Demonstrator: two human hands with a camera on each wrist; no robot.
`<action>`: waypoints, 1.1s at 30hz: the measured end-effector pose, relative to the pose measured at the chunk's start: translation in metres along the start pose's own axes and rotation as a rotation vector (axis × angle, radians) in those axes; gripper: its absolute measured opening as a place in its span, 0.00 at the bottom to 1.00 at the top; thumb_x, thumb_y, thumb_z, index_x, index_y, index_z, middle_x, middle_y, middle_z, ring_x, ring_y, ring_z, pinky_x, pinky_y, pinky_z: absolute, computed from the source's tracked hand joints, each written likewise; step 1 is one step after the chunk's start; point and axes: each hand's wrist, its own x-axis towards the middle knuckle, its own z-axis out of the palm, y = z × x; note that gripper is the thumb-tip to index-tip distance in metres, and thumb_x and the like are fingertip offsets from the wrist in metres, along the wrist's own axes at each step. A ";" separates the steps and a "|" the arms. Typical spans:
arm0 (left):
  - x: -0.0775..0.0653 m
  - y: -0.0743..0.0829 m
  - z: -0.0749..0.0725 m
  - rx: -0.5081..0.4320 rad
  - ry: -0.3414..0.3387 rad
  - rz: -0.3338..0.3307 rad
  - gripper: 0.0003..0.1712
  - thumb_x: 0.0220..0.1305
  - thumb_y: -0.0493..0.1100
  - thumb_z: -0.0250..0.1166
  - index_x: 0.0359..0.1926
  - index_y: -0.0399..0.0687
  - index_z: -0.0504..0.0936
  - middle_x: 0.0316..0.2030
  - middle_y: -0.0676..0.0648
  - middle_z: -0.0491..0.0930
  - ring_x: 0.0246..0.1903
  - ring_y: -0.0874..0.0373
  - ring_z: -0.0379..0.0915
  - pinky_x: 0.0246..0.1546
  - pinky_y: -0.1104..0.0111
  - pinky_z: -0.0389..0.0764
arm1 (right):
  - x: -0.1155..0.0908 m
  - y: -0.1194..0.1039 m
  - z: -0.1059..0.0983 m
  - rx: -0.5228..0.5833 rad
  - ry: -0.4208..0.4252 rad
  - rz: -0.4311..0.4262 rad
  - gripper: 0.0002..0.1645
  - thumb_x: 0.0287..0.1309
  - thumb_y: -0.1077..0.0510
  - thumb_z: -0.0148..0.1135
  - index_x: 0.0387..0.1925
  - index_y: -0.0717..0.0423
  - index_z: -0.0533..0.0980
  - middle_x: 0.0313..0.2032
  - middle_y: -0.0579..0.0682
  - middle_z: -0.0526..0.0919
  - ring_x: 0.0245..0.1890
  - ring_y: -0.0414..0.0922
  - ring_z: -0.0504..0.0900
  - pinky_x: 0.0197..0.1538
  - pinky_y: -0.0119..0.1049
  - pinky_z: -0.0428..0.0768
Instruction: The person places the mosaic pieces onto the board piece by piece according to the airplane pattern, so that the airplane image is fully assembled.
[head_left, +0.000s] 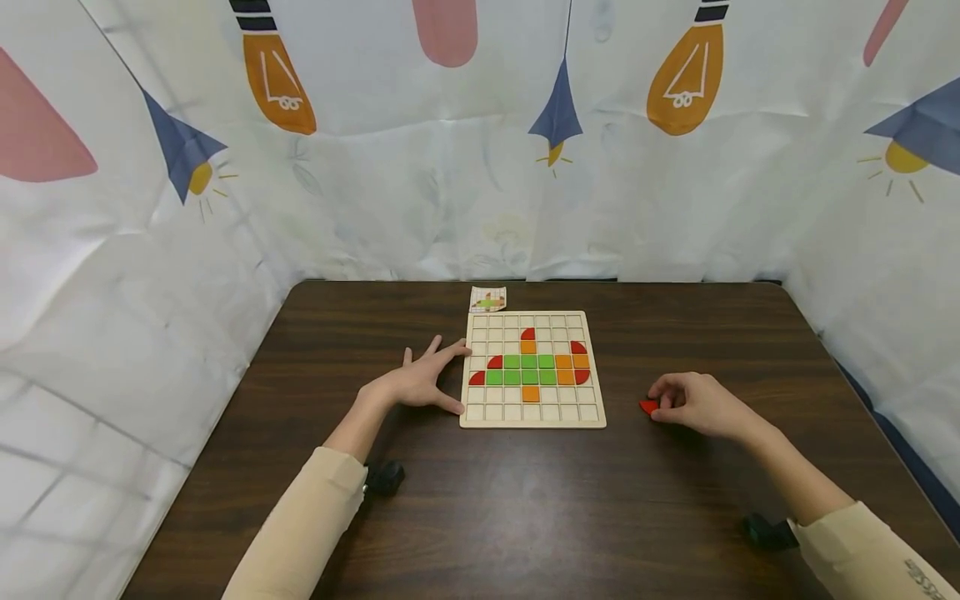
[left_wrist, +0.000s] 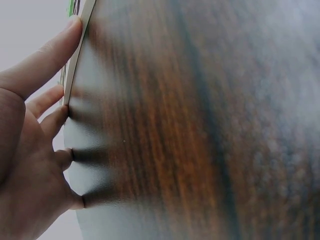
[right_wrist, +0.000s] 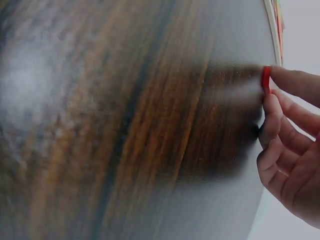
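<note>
A light wooden grid board (head_left: pixel 547 412) lies on the dark table. Set in its cells are green squares (head_left: pixel 528 362), orange squares (head_left: pixel 530 393) and red quarter-round pieces (head_left: pixel 528 334). My left hand (head_left: pixel 420 379) is spread at the board's left side, its thumb and index finger touching that edge. In the left wrist view, the other fingertips (left_wrist: pixel 77 201) rest on the tabletop. To the right of the board, my right hand (head_left: pixel 693 404) pinches a red piece (right_wrist: pixel 266 79) between thumb and index finger, low over the table. Part of this piece is hidden by the fingers.
A small picture card (head_left: pixel 487 300) with a similar coloured pattern lies against the board's top left corner. The dark wood-grain table (head_left: pixel 510 517) extends around the board. Behind it hangs a white curtain (head_left: pixel 450 192) printed with lamps and bulbs.
</note>
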 end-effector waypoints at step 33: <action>-0.002 0.003 -0.001 -0.002 -0.005 0.003 0.59 0.55 0.59 0.79 0.80 0.52 0.57 0.82 0.45 0.41 0.79 0.40 0.21 0.66 0.29 0.23 | 0.003 -0.009 0.012 0.025 0.037 -0.041 0.10 0.61 0.60 0.72 0.42 0.57 0.80 0.32 0.43 0.81 0.31 0.40 0.78 0.35 0.35 0.77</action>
